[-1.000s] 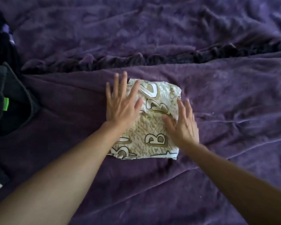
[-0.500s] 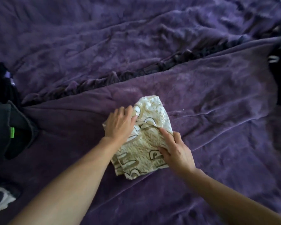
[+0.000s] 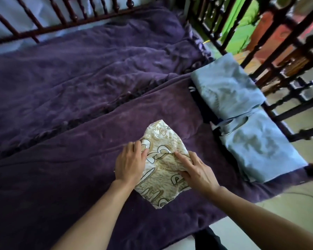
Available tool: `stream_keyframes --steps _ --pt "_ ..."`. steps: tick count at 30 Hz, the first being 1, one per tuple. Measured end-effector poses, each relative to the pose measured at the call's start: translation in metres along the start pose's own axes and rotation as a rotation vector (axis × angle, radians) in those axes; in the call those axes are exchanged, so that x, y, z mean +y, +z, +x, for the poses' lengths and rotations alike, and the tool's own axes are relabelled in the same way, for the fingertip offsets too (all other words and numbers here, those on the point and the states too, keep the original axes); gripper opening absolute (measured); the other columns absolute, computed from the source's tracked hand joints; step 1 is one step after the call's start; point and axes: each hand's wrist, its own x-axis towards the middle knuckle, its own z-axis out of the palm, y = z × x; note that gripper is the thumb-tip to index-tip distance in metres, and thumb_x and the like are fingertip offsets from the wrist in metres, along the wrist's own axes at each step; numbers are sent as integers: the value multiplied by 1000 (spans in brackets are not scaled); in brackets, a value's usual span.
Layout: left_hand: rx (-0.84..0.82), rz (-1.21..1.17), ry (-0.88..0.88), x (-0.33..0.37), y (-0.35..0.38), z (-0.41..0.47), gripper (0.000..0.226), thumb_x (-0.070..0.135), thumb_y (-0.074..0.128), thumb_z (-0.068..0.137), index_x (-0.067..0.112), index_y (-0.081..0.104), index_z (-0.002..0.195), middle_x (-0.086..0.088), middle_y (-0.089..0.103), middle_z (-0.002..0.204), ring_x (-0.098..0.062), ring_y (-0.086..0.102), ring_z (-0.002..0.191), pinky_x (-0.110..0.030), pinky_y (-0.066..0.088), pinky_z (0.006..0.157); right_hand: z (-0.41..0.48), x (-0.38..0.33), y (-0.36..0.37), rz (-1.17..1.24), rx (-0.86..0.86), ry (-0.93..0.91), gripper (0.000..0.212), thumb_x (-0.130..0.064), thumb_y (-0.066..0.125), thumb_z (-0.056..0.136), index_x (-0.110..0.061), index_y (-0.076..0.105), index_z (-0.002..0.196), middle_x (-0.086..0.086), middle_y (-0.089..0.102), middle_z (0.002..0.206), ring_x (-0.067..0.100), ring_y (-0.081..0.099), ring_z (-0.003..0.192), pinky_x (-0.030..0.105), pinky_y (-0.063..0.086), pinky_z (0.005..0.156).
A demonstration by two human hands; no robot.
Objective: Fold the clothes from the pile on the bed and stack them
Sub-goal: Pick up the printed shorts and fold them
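The folded cream printed garment (image 3: 161, 179) lay on the purple blanket (image 3: 70, 141) of the bed, well apart from the folded blue stack (image 3: 242, 114) to its right. The left hand (image 3: 129, 163) gripped its left edge with curled fingers and the right hand (image 3: 197, 172) pinched its right side. It looked light and limp, likely to fall open unless held at both sides

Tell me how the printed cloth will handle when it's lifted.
Probably floppy: the cloth puckers between the left hand and right hand. Likely light: it looks thin and small. Its folds may fall open if lifted by one edge, so holding both sides seems safer.
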Motion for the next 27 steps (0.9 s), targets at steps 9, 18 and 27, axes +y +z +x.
stream_keyframes --steps 9,18,27 --pt "49 -24 67 204 -11 56 27 25 70 85 2 61 93 -13 61 79 -33 62 66 -35 44 44 -47 155 -129 -71 75 10 68 -39 53 93 -44 15 149 4 42 134 28 55 109 38 50 72" --pt "-145 -4 112 339 45 131 37 47 33 99 15 44 116 -7 55 114 -27 56 103 -37 40 68 -59 283 -202 -22 4 217 71 -39 60 88 -41 23 148 -3 43 126 24 57 106 37 50 80" --pt "-287 -58 113 388 142 189 57 46 34 99 23 20 150 -14 30 147 -32 32 131 -43 31 104 -32 373 -174 -132 54 440 59 -32 61 88 -32 36 141 4 41 139 33 55 109 38 51 76"
